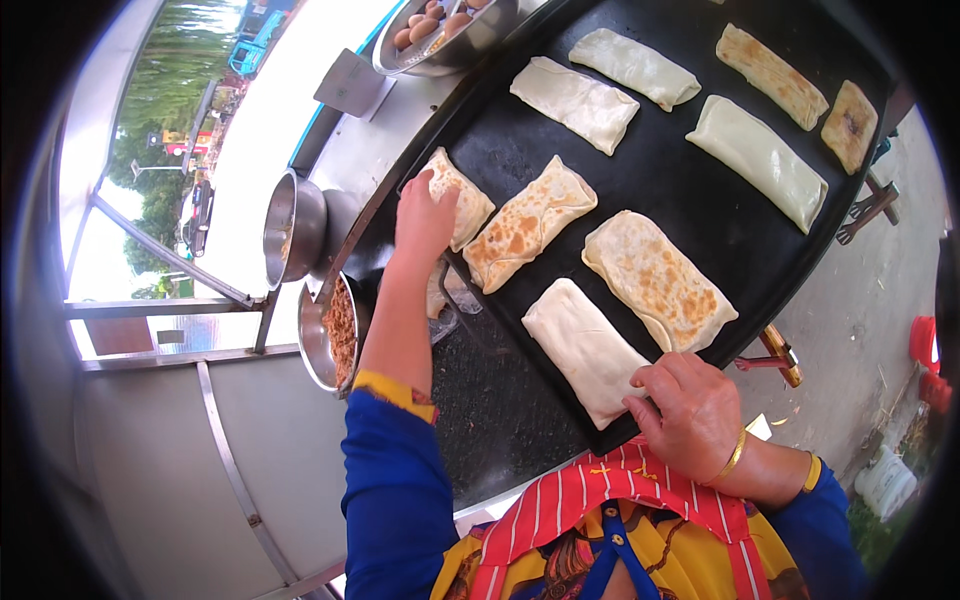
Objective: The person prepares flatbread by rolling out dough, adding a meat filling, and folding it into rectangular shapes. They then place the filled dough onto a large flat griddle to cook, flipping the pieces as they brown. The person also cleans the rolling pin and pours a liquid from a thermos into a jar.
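Observation:
My left hand [426,217] reaches to the far left edge of a black griddle [555,187], its fingers on a browned, folded flatbread [459,199]. Close to me, my right hand [686,412] has thumb and fingers pinched on the corner of a pale, folded dough packet [581,349]. Between the hands lie a brown-spotted flatbread [529,225] and a wider browned one [660,277]. Farther off are pale dough packets [576,103] and a golden flatbread strip [772,75]. Whether my left fingers grip or only touch the bread is unclear.
A steel bowl of reddish filling [339,330] and another steel bowl [295,225] stand left of the griddle. Behind them are a card stand [354,82] and a steel basin with brown eggs [450,45]. Wooden stools [870,202] stand on the right.

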The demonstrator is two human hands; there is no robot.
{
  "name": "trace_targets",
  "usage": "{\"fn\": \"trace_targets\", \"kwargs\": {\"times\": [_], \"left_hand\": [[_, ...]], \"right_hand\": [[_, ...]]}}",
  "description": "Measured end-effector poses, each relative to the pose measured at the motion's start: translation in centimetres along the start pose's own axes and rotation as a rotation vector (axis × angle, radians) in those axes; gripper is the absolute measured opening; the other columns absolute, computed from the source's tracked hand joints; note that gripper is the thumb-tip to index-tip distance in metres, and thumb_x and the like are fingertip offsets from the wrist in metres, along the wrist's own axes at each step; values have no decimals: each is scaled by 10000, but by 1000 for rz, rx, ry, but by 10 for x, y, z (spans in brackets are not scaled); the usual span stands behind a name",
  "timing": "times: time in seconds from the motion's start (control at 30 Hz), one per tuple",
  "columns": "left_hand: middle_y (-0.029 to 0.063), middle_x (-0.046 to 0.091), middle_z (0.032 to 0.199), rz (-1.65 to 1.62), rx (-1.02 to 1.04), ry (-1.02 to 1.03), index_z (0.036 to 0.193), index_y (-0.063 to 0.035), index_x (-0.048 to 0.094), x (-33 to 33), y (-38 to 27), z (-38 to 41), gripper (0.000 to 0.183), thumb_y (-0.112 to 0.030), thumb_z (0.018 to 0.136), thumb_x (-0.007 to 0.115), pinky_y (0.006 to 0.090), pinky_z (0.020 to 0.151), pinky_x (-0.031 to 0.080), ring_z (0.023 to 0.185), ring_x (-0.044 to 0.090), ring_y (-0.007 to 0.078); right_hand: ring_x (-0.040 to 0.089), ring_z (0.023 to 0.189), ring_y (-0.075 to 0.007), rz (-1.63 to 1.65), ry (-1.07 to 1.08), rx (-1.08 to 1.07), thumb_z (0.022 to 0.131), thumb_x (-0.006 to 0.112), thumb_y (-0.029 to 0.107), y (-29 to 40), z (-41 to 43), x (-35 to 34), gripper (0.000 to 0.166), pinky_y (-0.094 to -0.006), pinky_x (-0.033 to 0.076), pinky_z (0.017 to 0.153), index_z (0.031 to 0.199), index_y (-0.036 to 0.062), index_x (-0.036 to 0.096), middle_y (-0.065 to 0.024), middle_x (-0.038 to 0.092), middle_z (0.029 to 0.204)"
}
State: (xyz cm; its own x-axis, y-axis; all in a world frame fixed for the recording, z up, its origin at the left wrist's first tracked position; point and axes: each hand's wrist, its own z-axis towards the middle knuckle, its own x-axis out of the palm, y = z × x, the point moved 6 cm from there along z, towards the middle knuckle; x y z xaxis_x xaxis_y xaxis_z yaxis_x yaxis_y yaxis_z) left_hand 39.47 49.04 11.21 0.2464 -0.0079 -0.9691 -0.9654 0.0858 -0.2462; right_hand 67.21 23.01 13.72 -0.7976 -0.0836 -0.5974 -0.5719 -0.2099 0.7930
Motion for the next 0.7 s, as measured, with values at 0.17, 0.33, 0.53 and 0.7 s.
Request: {"fn": "trace_targets", "kwargs": {"times": [0.17,0.33,0.53,0.7], "left_hand": [[231,355,1461,59,-350,-8,1452,-10,297,46,6,24,816,-394,840,677,478,1122,290,1377,285,443],[239,346,1464,73,-283,27,1464,-7,278,44,-5,25,860,-279,776,714,430,1110,330,1365,329,416],[256,467,1380,-67,-176,-20,1467,2,294,-3,4,32,885,-122,676,674,361,1048,385,1234,510,358],[193,493,1336,-486,-329,141,1510,17,186,-18,33,27,895,34,702,572,302,977,414,1141,546,254]], "right_hand": [[586,771,-260,31,41,-85,733,734,116,2,-4,6,216,-359,484,656,894,65,600,-85,543,794],[590,786,-256,73,15,-88,741,726,115,-6,-11,3,200,-356,488,667,884,55,600,-82,554,806],[568,745,-239,122,0,-85,727,725,114,-18,-23,0,201,-348,473,635,864,57,590,-79,536,778],[571,728,-232,190,-37,-91,725,717,104,-28,-31,2,187,-344,473,618,846,58,582,-71,531,768]]}}
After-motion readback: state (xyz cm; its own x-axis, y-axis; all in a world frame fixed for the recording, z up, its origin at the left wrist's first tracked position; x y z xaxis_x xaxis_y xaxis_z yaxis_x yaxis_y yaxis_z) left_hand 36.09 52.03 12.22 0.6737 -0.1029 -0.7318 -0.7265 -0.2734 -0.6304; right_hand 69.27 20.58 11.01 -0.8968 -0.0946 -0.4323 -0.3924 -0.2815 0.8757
